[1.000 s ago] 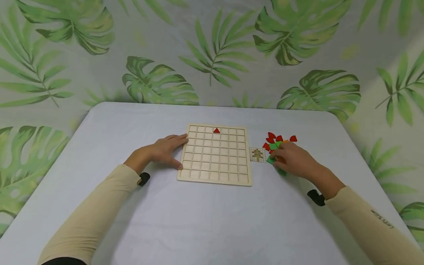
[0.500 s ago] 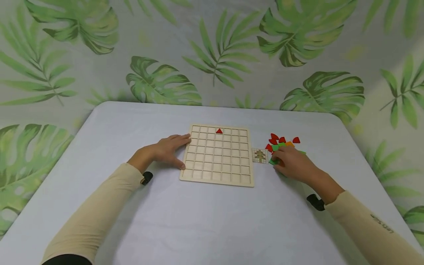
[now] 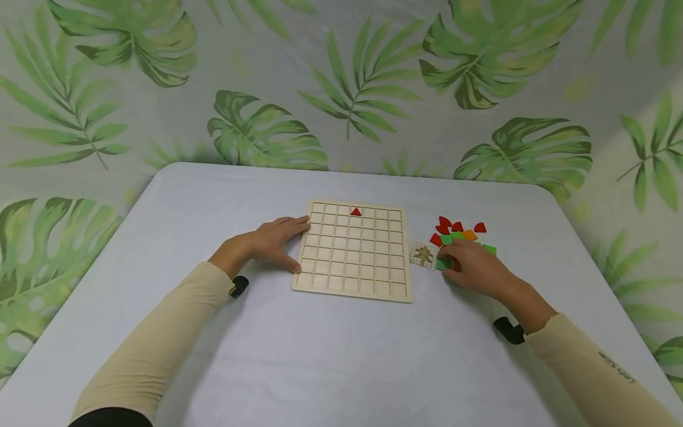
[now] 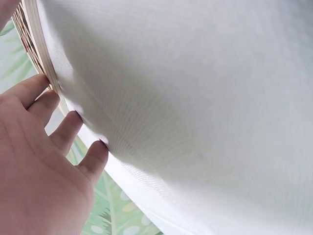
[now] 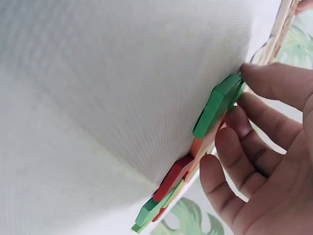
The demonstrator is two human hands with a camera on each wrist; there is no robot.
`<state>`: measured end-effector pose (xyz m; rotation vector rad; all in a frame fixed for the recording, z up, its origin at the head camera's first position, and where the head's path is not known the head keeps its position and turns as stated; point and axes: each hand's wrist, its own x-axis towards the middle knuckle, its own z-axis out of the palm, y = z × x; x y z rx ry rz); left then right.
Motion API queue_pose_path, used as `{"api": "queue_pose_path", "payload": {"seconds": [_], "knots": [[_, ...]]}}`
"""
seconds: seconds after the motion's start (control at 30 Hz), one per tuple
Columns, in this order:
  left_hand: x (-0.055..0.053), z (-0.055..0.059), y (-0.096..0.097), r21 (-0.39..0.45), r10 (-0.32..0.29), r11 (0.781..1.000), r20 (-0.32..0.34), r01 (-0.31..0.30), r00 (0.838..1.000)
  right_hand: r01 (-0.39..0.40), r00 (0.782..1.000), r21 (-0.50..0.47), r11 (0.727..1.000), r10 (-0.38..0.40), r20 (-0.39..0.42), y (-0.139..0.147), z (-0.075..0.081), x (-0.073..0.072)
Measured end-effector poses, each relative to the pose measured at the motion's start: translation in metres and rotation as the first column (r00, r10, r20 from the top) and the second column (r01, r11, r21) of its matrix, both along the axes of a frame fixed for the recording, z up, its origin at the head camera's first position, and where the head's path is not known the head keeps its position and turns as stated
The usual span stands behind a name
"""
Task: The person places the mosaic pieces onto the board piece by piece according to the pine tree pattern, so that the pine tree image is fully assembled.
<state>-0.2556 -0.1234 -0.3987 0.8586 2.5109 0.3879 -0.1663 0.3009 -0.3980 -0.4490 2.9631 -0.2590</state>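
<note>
A square wooden grid board (image 3: 352, 249) lies on the table, a red triangle (image 3: 356, 212) in its top row. My left hand (image 3: 278, 243) rests at the board's left edge, fingers spread and thumb on its lower left side; in the left wrist view the fingertips (image 4: 100, 144) line up along that edge. On the right, my right hand (image 3: 472, 265) reaches into a pile of colored pieces, thumb and index finger pinching a green tile (image 3: 442, 264) at its near side. Partly under those fingertips lies a small card with a tree picture (image 3: 423, 255), slightly tilted.
Behind the right hand lie several red pieces (image 3: 445, 221), an orange tile (image 3: 469, 235) and green tiles (image 3: 489, 249). In the right wrist view a thick green piece (image 5: 215, 110) stands near the fingers. A leaf-print cloth (image 3: 267, 130) hangs behind the white table (image 3: 341, 356).
The head view has shifted slightly. The picture card has turned a little beside the board. My right fingers have closed in on the green tile; the left hand stays on the board's edge.
</note>
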Motion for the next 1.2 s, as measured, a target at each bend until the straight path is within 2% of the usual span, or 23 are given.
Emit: {"api": "queue_pose_path", "payload": {"seconds": [0.37, 0.57, 0.73, 0.97, 1.2], "knots": [[0.000, -0.003, 0.000, -0.003, 0.000, 1.000, 0.001, 0.000, 1.000, 0.018, 1.000, -0.014, 1.000, -0.018, -0.003, 0.003, -0.001, 0.002], [-0.001, -0.003, -0.001, -0.007, -0.005, 1.000, -0.010, 0.005, 1.000, -0.048, 0.999, -0.050, 0.998, 0.050, 0.022, 0.003, 0.000, 0.000], [0.000, 0.000, 0.000, 0.002, -0.002, 1.000, 0.000, 0.002, 1.000, -0.090, 0.995, -0.039, 0.995, 0.091, 0.037, 0.002, 0.003, -0.003], [0.000, 0.001, 0.000, 0.004, 0.004, 1.000, 0.001, -0.004, 1.000, -0.085, 0.994, -0.049, 0.995, 0.088, 0.067, 0.000, 0.007, -0.006], [0.001, 0.001, -0.001, 0.007, 0.007, 1.000, -0.003, -0.007, 1.000, -0.086, 0.994, -0.078, 0.993, 0.091, 0.063, 0.000, 0.009, -0.007]]}}
